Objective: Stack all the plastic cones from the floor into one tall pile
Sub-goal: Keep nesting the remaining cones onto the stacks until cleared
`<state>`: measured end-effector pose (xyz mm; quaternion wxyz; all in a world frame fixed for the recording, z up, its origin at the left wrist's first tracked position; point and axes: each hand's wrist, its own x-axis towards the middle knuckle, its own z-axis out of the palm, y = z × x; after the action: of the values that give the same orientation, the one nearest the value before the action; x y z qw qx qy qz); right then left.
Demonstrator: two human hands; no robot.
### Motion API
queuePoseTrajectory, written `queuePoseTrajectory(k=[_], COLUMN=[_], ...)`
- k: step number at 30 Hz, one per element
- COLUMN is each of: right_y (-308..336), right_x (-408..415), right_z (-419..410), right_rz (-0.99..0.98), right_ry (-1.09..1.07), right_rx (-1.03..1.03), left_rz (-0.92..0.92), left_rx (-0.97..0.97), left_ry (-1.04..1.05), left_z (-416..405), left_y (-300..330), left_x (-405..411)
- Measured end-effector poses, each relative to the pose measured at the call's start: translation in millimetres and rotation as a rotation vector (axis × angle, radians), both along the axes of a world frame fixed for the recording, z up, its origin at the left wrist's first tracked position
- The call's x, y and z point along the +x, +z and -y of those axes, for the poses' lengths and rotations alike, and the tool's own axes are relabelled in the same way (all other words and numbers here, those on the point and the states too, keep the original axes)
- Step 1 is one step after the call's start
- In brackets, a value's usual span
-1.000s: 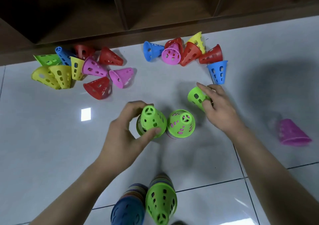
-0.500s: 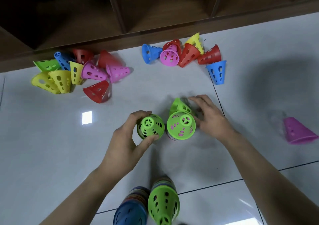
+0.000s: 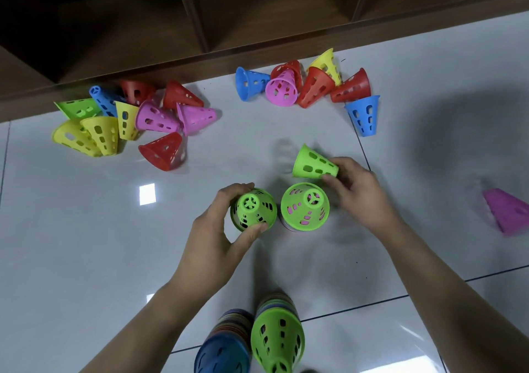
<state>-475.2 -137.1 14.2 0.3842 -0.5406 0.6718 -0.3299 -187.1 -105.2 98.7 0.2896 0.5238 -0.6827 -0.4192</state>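
— Holding what, each of the hands?
— Right hand (image 3: 357, 192) pinches a green cone (image 3: 313, 163) lying sideways, mouth pointing away left, just beyond the pile (image 3: 305, 206). Left hand (image 3: 217, 229) grips another cone (image 3: 253, 209) beside it.

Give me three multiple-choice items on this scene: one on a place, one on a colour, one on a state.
1. Where does the lone pink cone lie?
A far right
B among the left heap
C under the left hand

2. What colour is the cone in the right hand?
A blue
B green
C red

3. How does the left hand stand?
A flat on the floor
B grips a green-topped pile
C idle and open

Answers: 1 A, it lies apart by the right edge. 2 B, the fingers pinch a green cone. 3 B, thumb and fingers curl round the pile.
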Motion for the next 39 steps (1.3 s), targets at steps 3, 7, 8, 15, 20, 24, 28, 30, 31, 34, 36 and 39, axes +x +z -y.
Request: queuePoseTrajectory(k=[3, 7, 8, 15, 20, 24, 28, 30, 31, 34, 36, 39], right_y=[20.4, 67.2, 80.9, 144.2, 133.2, 114.2, 100.1, 97.2, 95.5, 90.4, 88.0, 91.7], right_x=[0.2, 5.2, 7.7, 31.5, 49.0, 60.7, 69.4, 68.8, 68.3, 67.5, 67.6, 67.6], right_z=[-1.3, -9.2, -13.7, -40.5, -55.3, -58.0, -63.0, -62.3, -61.6, -59.7, -59.8, -59.0], right_rz=[0.155, 0.331, 0.354, 0.388, 0.293, 0.065, 0.022, 0.015, 0.013, -0.002, -0.003, 0.013], right_ry=[-0.125, -0.277, -0.294, -0.143, 0.002, 0.11, 0.09, 0.057, 0.045, 0.039, 0.041, 0.031], right_rx=[-0.083, -0.24, -0.28, -0.491, -0.382, -0.33, -0.278, -0.289, -0.301, -0.341, -0.341, -0.31], left_rz=[0.049, 0.131, 0.153, 0.292, 0.831, 1.056, 1.202, 1.193, 1.114, 0.52, 0.146, -0.201], left_rx=[-0.012, 0.001, 0.009, -0.068, -0.148, 0.086, 0.243, 0.289, 0.333, 0.447, 0.348, 0.157], left_ry=[0.003, -0.031, -0.052, -0.034, 0.225, 0.252, 0.223, 0.149, 0.119, 0.203, 0.248, 0.206], left_z=[-1.4, -5.9, -6.2, 25.5, 97.4, 142.0, 166.3, 161.7, 155.5, 125.2, 95.3, 45.8], left_y=[0.7, 5.2, 6.6, -8.7, -46.3, -48.2, -35.9, -29.3, -23.0, 7.2, 36.2, 74.0], left_x=[-0.5, -0.4, 2.4, 48.7, 78.3, 89.1, 81.2, 71.0, 64.7, 37.3, 18.0, -1.5])
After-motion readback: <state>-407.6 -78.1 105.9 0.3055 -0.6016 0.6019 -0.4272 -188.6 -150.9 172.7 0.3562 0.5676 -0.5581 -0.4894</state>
